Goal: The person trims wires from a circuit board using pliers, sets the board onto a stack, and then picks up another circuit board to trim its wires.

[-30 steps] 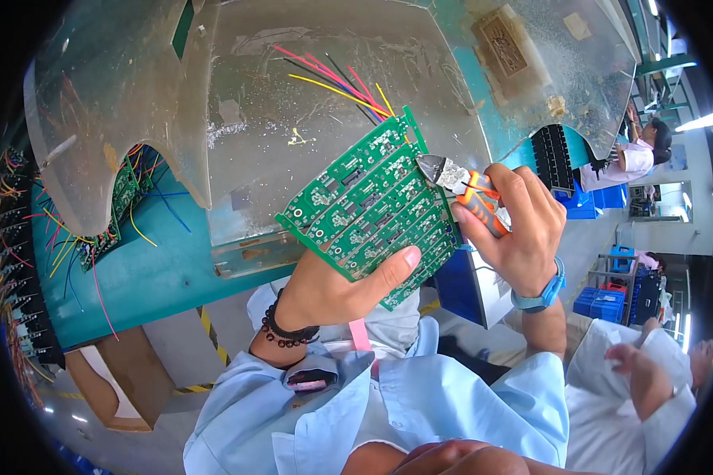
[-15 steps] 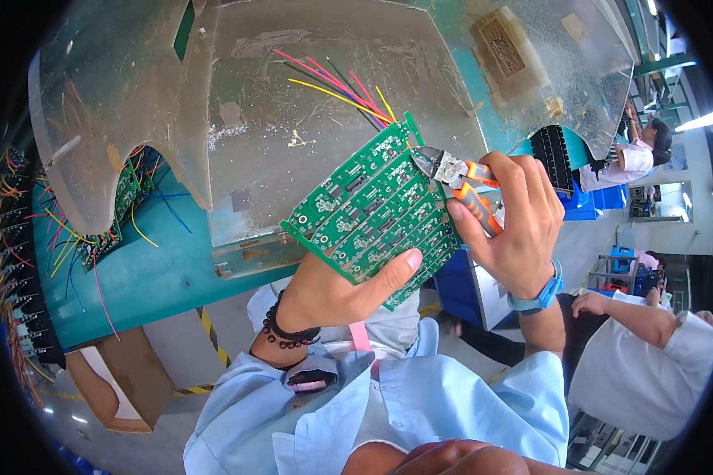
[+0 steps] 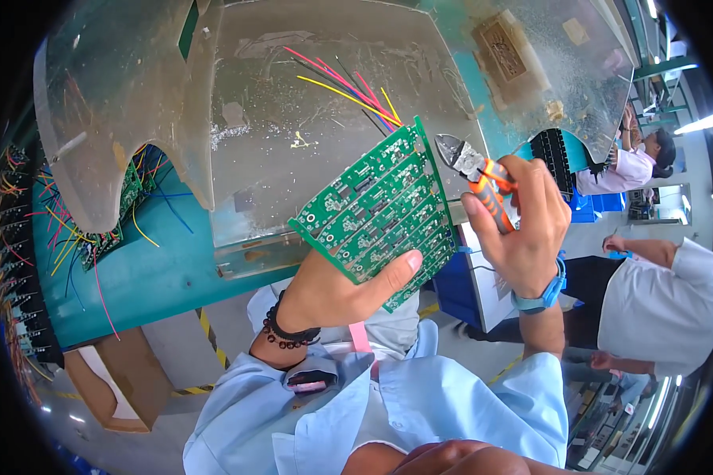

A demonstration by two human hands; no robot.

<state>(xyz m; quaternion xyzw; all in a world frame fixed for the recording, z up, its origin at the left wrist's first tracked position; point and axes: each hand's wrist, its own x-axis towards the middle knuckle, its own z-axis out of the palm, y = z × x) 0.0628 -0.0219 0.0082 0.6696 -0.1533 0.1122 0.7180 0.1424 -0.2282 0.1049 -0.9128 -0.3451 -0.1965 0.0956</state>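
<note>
A green circuit board panel (image 3: 380, 214) is held tilted in my left hand (image 3: 348, 293), the thumb on its face and the other fingers hidden behind it. Red, yellow, blue and black wires (image 3: 352, 91) stick out past its upper corner. My right hand (image 3: 527, 226) grips orange-and-grey side cutters (image 3: 483, 178) by the handles. Their jaws lie just right of the board's upper right edge, apart from it.
Behind the board is a worn, clear-walled work shield (image 3: 293, 134) with white scraps. More wired boards (image 3: 111, 214) lie on the green bench (image 3: 158, 269) at left. An open cardboard box (image 3: 127, 380) stands below. At right are a blue bin (image 3: 459, 289) and a person in white (image 3: 657, 305).
The side cutters have moved right, off the board's edge. The board has shifted slightly right. At right, the person in white has changed posture.
</note>
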